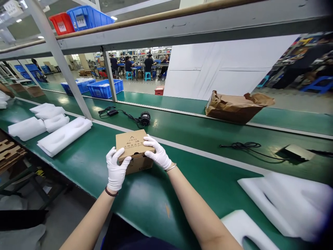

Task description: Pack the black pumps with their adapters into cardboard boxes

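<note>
A small brown cardboard box point(132, 146) with black print on its closed lid sits on the green bench in front of me. My left hand point(117, 168), in a white glove, grips its left side, thumb and fingers at the lid's edge. On the opposite side my right hand point(158, 152), gloved too, holds the lid's right edge with the thumb near the front. Inside the box nothing shows. Just beyond it lies a black pump point(144, 118) whose cable runs left to a small black adapter point(112, 113).
White foam pieces point(65, 136) lie at left, more foam point(286, 201) at right. Behind stand a crumpled brown paper bag point(234, 107) and blue bins point(105, 89). A cable and a box-shaped power supply point(296, 152) lie at right. A shelf beam point(161, 29) crosses overhead; people sit farther back.
</note>
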A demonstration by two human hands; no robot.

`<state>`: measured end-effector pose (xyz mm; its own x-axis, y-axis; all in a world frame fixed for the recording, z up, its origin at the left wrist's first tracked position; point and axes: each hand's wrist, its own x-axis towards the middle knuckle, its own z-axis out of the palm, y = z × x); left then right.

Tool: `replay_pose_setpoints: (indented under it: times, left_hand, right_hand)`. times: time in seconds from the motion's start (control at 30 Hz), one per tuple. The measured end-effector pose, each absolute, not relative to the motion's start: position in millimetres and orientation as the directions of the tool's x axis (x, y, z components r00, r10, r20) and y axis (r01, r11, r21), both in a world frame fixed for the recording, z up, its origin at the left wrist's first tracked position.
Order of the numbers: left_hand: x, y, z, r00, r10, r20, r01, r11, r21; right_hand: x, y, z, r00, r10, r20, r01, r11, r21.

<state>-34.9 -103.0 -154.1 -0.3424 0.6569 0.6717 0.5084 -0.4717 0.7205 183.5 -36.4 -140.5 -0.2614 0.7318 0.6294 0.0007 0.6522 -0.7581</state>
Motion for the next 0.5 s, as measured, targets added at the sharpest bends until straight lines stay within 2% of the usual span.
replay_pose_setpoints:
  times: [0.03,0.1,0.17,0.23,0.3,0.37,0.5]
  left_hand:
    - [-38.6,-102.9,-159.7,-0.27,0.604,0.75,0.585,-0.516,0.626]
    - [-47.5,-102.1,-164.3,-0.063,0.535,0.842,0.631,-0.633,0.449]
    - [-55.6,-100.2,-162.6,0.126,0.468,0.875,0.605,-0.735,0.306]
    - [-60.1,-98.0,-158.6,0.208,0.41,0.888,0.615,-0.761,0.208]
    - [-60.7,-96.7,-155.3,0.229,0.377,0.898,0.645,-0.749,0.15]
    - [-59.3,-97.0,-153.7,0.233,0.355,0.905,0.669,-0.734,0.115]
    - [-55.5,-102.3,-155.9,0.209,0.379,0.901,0.675,-0.723,0.148]
  right_hand:
    - [182.0,-38.2,-145.3,-0.237,0.726,0.646,-0.024,0.66,-0.751]
    - [179.2,-42.8,-154.8,-0.169,0.724,0.669,-0.074,0.668,-0.741]
    - [177.1,-47.6,-161.5,-0.11,0.722,0.683,-0.095,0.676,-0.73]
    - [176.2,-51.5,-162.9,-0.087,0.704,0.704,-0.048,0.703,-0.709]
    - [176.1,-54.8,-157.8,-0.1,0.665,0.74,0.073,0.747,-0.661]
    - [175.5,-59.2,-147.2,-0.183,0.618,0.764,0.226,0.783,-0.579]
    - [170.5,-71.3,-124.0,-0.35,0.634,0.689,0.411,0.765,-0.496]
